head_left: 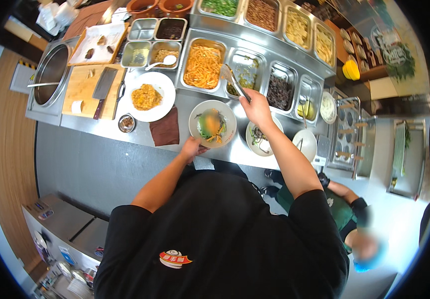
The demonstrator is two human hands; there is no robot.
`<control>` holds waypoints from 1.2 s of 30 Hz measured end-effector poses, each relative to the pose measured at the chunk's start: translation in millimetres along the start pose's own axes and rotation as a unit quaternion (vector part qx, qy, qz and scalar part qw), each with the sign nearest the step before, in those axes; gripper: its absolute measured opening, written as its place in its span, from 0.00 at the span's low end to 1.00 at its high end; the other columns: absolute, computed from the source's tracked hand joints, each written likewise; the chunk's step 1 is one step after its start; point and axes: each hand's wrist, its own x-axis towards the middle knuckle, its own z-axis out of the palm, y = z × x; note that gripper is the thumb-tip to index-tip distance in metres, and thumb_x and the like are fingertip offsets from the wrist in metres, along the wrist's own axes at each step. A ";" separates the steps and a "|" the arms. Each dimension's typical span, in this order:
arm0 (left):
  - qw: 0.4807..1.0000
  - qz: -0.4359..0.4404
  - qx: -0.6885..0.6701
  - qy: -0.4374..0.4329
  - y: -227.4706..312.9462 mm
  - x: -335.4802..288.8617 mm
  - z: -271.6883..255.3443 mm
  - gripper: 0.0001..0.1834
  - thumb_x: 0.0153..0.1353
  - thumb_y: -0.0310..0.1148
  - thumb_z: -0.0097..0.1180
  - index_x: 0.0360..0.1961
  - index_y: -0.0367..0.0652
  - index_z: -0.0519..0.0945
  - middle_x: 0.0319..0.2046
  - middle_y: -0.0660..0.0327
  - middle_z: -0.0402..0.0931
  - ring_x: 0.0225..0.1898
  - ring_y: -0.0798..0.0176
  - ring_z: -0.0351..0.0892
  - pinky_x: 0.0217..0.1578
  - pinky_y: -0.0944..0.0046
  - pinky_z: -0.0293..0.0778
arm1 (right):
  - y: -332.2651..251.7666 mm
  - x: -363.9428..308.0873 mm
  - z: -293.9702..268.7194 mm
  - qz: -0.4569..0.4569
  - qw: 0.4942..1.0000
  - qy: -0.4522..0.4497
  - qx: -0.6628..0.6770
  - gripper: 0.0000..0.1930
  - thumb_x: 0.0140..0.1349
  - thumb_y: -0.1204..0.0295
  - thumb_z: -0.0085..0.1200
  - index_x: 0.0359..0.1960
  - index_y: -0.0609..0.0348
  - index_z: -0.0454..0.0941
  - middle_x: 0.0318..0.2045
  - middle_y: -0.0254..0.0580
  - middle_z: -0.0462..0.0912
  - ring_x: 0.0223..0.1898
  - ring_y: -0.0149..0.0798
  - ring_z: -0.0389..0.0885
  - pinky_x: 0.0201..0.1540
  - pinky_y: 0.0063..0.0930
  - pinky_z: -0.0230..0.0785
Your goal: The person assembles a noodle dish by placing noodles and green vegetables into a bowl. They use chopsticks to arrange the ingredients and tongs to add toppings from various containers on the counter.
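My left hand (193, 149) is closed on the near left rim of a pale bowl (230, 125) at the counter's front edge. Inside lie leafy greens and orange shreds, partly blurred. My right hand (257, 107) grips metal tongs (232, 79), whose tips reach over a steel pan of green pickled-looking vegetables (247, 72), beside a pan of orange shreds (204, 65). Below my right wrist stands a second bowl (250, 130) with dark strips in it, half covered by my forearm. To its right is a white dish (307, 142).
Left of the bowl are a brown cloth (165, 128), a white plate (167, 97) of yellow-brown food, and a cutting board (75, 89) with a cleaver (106, 83). A large pot (64, 62) stands far left. Dark shreds (279, 92) fill another pan. A co-worker (342, 209) is at lower right.
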 end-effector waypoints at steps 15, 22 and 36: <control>0.997 -0.042 0.067 -0.022 16.0 4.0 18.9 0.17 0.64 0.30 0.42 0.53 0.37 0.67 0.46 0.51 0.78 0.45 0.56 0.82 0.44 0.63 0.79 | 97.3 -226.2 -4.7 0.234 0.957 0.073 -0.153 0.23 0.60 0.65 0.57 0.55 0.64 0.72 0.43 0.56 0.79 0.43 0.57 0.80 0.46 0.45 0.72; 0.998 -0.032 0.049 -0.015 10.7 5.2 16.7 0.17 0.65 0.31 0.42 0.54 0.40 0.66 0.46 0.53 0.79 0.44 0.57 0.82 0.45 0.63 0.79 | 47.0 -131.4 -26.2 0.079 0.980 0.135 -0.125 0.23 0.59 0.65 0.57 0.54 0.63 0.71 0.40 0.54 0.79 0.41 0.56 0.79 0.43 0.45 0.72; 1.000 0.001 -0.028 0.003 -13.0 -13.7 -3.4 0.18 0.65 0.32 0.41 0.55 0.42 0.68 0.44 0.55 0.80 0.41 0.58 0.83 0.40 0.64 0.78 | -43.7 89.5 56.5 0.054 0.944 -0.194 -0.262 0.16 0.57 0.68 0.52 0.41 0.66 0.81 0.46 0.56 0.80 0.46 0.53 0.81 0.48 0.43 0.75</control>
